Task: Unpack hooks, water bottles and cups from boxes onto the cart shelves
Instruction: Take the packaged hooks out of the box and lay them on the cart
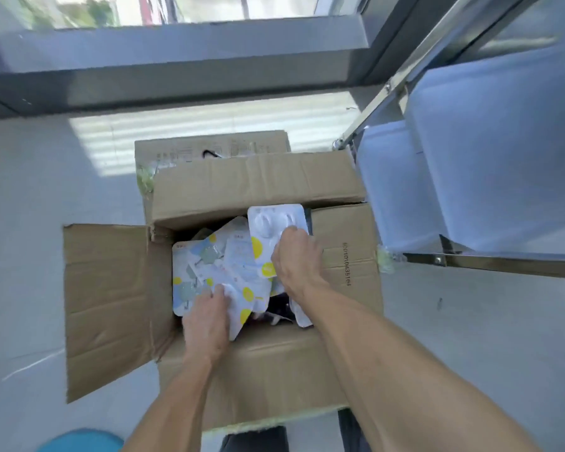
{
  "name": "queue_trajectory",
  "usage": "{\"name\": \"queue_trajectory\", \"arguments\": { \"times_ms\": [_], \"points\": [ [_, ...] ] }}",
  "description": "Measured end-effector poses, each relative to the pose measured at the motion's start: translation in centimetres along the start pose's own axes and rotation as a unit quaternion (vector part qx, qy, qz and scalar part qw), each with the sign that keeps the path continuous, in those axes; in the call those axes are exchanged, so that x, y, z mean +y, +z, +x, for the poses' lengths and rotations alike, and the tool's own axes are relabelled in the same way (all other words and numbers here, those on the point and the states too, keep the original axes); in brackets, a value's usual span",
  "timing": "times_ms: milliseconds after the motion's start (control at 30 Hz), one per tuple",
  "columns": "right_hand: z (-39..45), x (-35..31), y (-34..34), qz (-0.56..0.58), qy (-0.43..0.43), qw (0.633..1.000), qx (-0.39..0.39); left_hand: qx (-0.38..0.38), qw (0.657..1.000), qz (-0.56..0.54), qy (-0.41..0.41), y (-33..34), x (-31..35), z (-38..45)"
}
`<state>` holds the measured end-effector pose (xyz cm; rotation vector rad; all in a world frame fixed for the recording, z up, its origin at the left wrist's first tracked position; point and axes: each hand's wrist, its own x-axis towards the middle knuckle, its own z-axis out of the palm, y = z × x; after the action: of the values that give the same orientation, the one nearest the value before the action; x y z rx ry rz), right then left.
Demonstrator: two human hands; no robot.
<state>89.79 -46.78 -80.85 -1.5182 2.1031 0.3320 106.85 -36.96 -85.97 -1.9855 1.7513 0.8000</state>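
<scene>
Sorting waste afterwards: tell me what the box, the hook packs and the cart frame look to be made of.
Box: brown corrugated cardboard, matte, with creased flaps. Hook packs: printed white card, seemingly under a clear plastic blister, since round domes stand out and catch light. Cart frame: shiny silver metal, probably steel, bolted at the joints.

The open brown corrugated cardboard box [242, 363] looks matt and creased, with frayed edges. Inside lie glossy white printed card-and-clear-plastic hook packs [238, 272]. The cart's silvery metal frame [490, 262] shines, its pale shelves [490, 151] smooth, above a smooth grey floor [23, 256].
</scene>
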Motion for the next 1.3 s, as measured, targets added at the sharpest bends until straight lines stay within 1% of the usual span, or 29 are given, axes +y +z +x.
{"name": "queue_trajectory", "arguments": {
  "times_ms": [67,133,167,200,300,367,400,500,567,600,667,733,767,833,933,1033,1100,1200,1300],
  "points": [
    [-1.9,1.6,-4.3,0.033,0.022,0.999,0.019,0.040,0.996,-0.027,-0.077,-4.4,-0.5,-1.9],
    [-4.5,2.0,-9.9,0.066,0.026,0.997,0.031,0.085,0.979,-0.105,-0.154,-10.3,-0.2,-4.1],
    [-5.9,2.0,-13.3,0.079,0.023,0.996,0.042,0.102,0.970,-0.134,-0.173,-13.8,0.5,-5.2],
    [-7.1,1.9,-17.3,0.091,0.018,0.994,0.059,0.112,0.969,-0.138,-0.169,-17.6,1.9,-6.1],
    [-9.5,2.8,-31.8,0.138,-0.007,0.981,0.138,0.148,0.975,-0.134,-0.093,-30.3,9.4,-9.1],
    [-11.2,4.5,-42.8,0.167,-0.019,0.964,0.206,0.211,0.969,-0.125,-0.016,-39.6,16.4,-11.7],
    [-12.1,6.0,-48.2,0.181,-0.020,0.953,0.243,0.246,0.959,-0.137,0.013,-44.0,20.3,-13.3],
    [-15.5,13.4,-61.9,0.214,-0.005,0.909,0.359,0.326,0.921,-0.196,0.085,-54.6,32.3,-18.9],
    [-17.3,20.5,-67.1,0.221,0.033,0.885,0.408,0.350,0.907,-0.186,0.142,-58.4,40.0,-22.6],
    [-17.8,24.6,-68.3,0.219,0.067,0.880,0.415,0.349,0.905,-0.177,0.168,-59.1,43.8,-24.2],
    [-17.8,33.4,-68.5,0.197,0.145,0.890,0.385,0.325,0.910,-0.155,0.205,-58.2,51.1,-26.4],
    [-16.4,41.8,-66.5,0.174,0.200,0.906,0.330,0.278,0.928,-0.125,0.214,-54.6,58.1,-26.9],
    [-15.4,45.7,-65.1,0.167,0.212,0.912,0.308,0.251,0.939,-0.105,0.213,-52.1,61.3,-26.6],
    [-12.9,52.2,-62.5,0.145,0.214,0.930,0.263,0.204,0.957,-0.073,0.195,-46.4,66.8,-25.2],
    [-7.8,59.7,-59.0,0.094,0.189,0.958,0.195,0.140,0.977,-0.066,0.144,-37.8,74.1,-22.3],
    [-3.8,64.3,-55.7,0.061,0.164,0.976,0.132,0.095,0.988,-0.066,0.100,-31.4,79.8,-20.4],
    [-1.3,66.2,-53.9,0.044,0.141,0.984,0.103,0.078,0.991,-0.068,0.088,-28.5,82.7,-19.4],
    [2.3,67.8,-52.0,0.039,0.113,0.990,0.071,0.082,0.993,-0.066,0.059,-26.5,84.8,-17.3],
    [4.0,68.1,-50.9,0.041,0.116,0.991,0.048,0.086,0.992,-0.074,0.048,-25.8,85.1,-15.8]
  ]
}}
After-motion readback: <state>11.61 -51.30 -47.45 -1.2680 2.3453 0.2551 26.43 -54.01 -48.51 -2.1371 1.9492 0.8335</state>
